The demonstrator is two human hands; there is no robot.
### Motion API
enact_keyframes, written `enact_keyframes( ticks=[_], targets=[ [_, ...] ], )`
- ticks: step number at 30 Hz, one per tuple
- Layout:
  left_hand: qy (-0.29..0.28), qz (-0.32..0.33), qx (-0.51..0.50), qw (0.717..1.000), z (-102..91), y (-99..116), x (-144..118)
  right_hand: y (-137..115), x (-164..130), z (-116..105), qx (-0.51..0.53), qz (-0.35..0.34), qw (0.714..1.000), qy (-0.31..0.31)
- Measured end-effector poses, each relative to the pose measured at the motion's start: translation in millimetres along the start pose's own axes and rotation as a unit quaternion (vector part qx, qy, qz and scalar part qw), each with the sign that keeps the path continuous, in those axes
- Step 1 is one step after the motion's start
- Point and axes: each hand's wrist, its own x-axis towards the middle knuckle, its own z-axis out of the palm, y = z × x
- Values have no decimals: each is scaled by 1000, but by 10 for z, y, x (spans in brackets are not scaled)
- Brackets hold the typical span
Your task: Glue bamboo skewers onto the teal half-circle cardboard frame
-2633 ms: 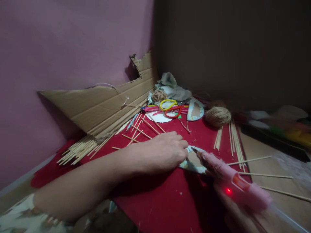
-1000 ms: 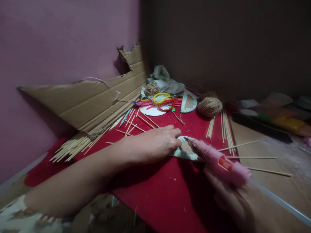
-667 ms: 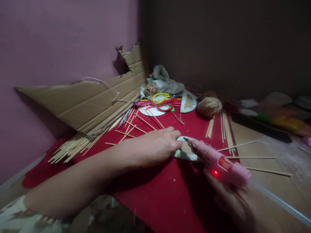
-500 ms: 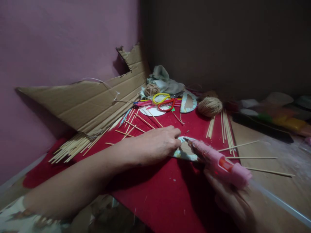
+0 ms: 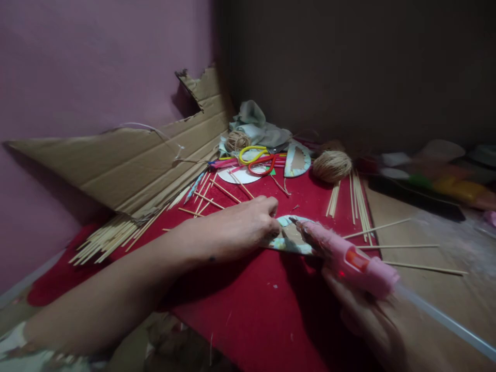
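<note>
A pink hot glue gun [image 5: 349, 258] lies in my right hand [image 5: 364, 315], its red light lit and a clear glue stick [image 5: 445, 320] poking from the back. Its dark nozzle points left, over a cardboard piece edged with pale blue printed fabric [image 5: 292, 245]. My left hand [image 5: 258, 222] is closed at the left end of that piece, fingers curled and pressed at its edge. Whether anything small is pinched there is hidden by the fingers. A matching half-round piece [image 5: 298, 161] lies farther back.
Red cloth [image 5: 248, 305] covers the table. Behind are yellow- and red-handled scissors [image 5: 258, 159], a white oval [image 5: 238, 176] and a twine ball [image 5: 332, 166]. Bamboo sticks [image 5: 104, 238] lie left under leaning cardboard [image 5: 127, 165]; more sticks [image 5: 360, 206] lie right, near a black tray [image 5: 414, 196].
The view has shifted slightly, so everything sits a little farther left. Both hands keep their places at the fabric-edged piece, with the glue gun nozzle still over it.
</note>
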Motion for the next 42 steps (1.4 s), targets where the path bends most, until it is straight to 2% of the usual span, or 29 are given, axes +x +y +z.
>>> enact_keyframes(
  ticks=[6, 10, 19, 23, 26, 30, 38, 42],
  targets=[
    [5, 10, 27, 1000, -14, -17, -27, -10, -15, 64, 8, 14, 1000, 2],
    [-16, -2, -7, 1000, -30, -27, -28, -11, -40, 97, 12, 25, 1000, 1],
    [-8, 1, -25, 1000, -7, -67, -40, -39, 86, 20, -10, 14, 999, -31],
    [-3, 9, -28, 1000, 1, -88, -48, -89, -9, -87, 8, 11, 998, -59],
    [-14, 4, -26, 1000, -10, -85, -44, -85, -71, -106, 9, 26, 999, -46],
    [-18, 1, -24, 1000, -26, -66, -39, -56, -57, -13, 12, 33, 999, -24],
    [-18, 3, -26, 999, -25, -77, -34, -98, -85, -162, 5, 15, 998, -55],
    [-14, 10, -23, 1000, -16, -99, -22, -69, -81, -143, 7, 18, 998, -58]
  ],
)
